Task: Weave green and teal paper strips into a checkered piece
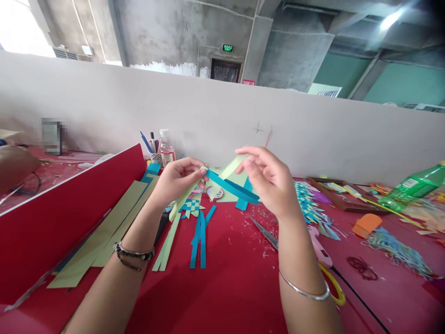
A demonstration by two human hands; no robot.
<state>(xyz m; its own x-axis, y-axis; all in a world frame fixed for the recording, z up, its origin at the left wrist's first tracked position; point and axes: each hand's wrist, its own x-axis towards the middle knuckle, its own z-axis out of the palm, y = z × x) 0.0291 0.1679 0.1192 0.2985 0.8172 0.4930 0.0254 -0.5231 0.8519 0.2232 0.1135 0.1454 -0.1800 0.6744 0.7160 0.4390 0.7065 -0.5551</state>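
My left hand [182,180] pinches the crossing of a blue paper strip [231,186] and pale green paper between thumb and fingers. From there the blue strip runs right, toward my right palm. A folded pale green strip [181,204] hangs below my left hand. My right hand [271,178] has its curled thumb and index finger at the end of another pale green strip [233,165], slightly blurred, which slants up from the blue one. Below on the red table lie loose blue strips [198,241], green strips [167,248] and a small woven blue-and-green piece [192,206].
Scissors [266,232] lie by my right forearm, near a pink glue gun [319,248]. Long green paper sheets [100,236] rest beside a red divider [76,195]. A clear bottle [167,146] stands at the back; a green bottle [413,188] leans at right. Woven paper [308,204] lies right.
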